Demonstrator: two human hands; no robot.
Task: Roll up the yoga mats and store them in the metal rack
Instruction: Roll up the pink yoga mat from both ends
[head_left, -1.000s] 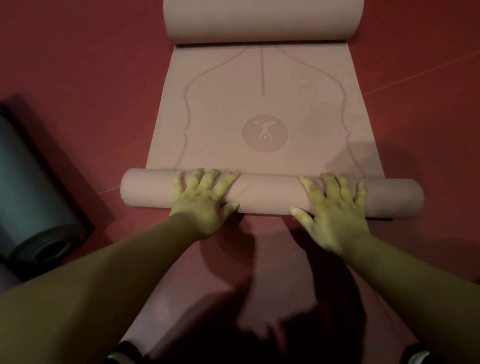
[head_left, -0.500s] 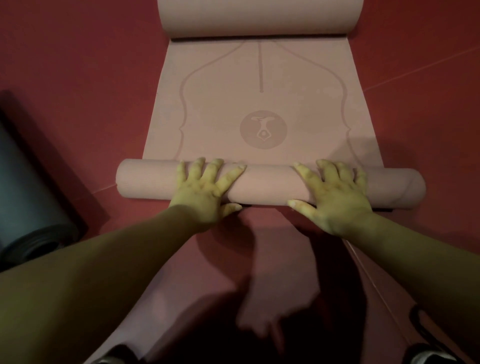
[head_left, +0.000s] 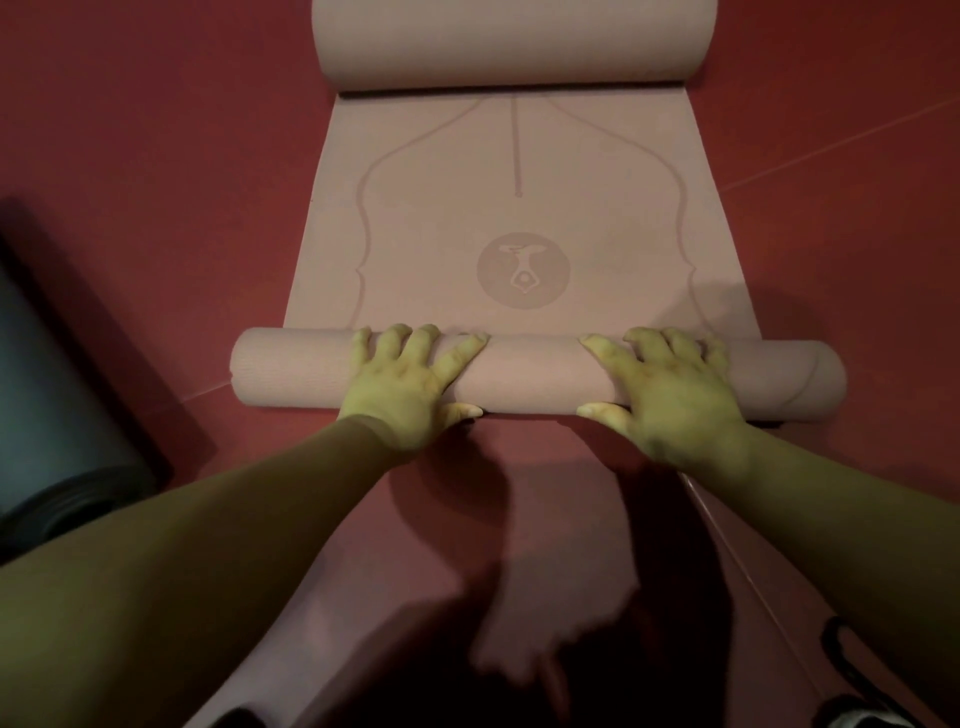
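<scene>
So the dusty-pink yoga mat (head_left: 519, 208) is lying on the red floor (head_left: 156, 130), rolled up partway from the near end. The left hand (head_left: 410, 384) and right hand (head_left: 670, 395) both sit on top of that near roll (head_left: 530, 374). Their fingers are spread apart and pressing down, thumbs at its near edge, not really gripping. The far end is curled into a fat roll (head_left: 514, 41) too. The round printed logo (head_left: 523, 274) is just past the hands. A dark grey rolled mat (head_left: 47, 389) lies off left.
</scene>
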